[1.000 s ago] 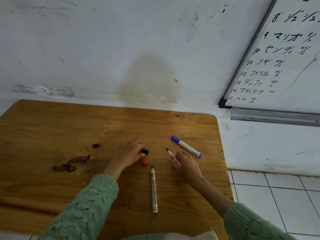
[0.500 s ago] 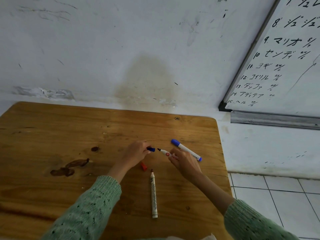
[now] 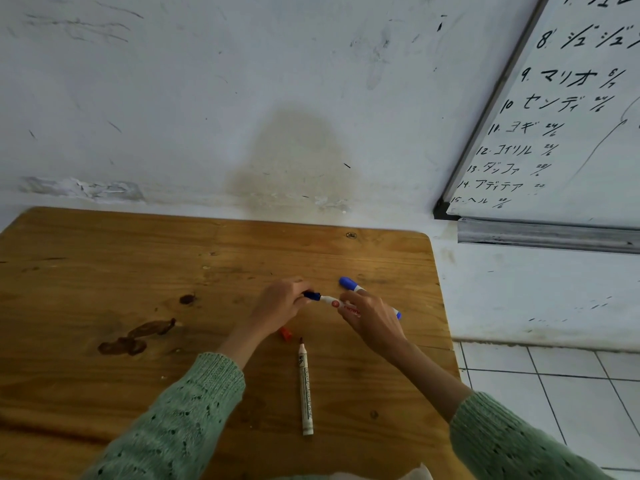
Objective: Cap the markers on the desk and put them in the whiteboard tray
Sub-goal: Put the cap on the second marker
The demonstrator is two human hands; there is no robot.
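1. The dark blue plastic cap [image 3: 312,295] has now met the tip of the white marker [image 3: 331,301]; a second ago they were apart.
2. The left hand [image 3: 282,304] pinches the cap, the right hand [image 3: 372,318] grips the marker, both above the wooden counter [image 3: 104,271].

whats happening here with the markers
A person is capping a marker over the wooden desk: the right hand holds its barrel while the left hand fits a dark blue cap on its tip. A capped blue marker, an uncapped marker and a loose red cap lie on the desk. Nothing shows in the whiteboard tray.
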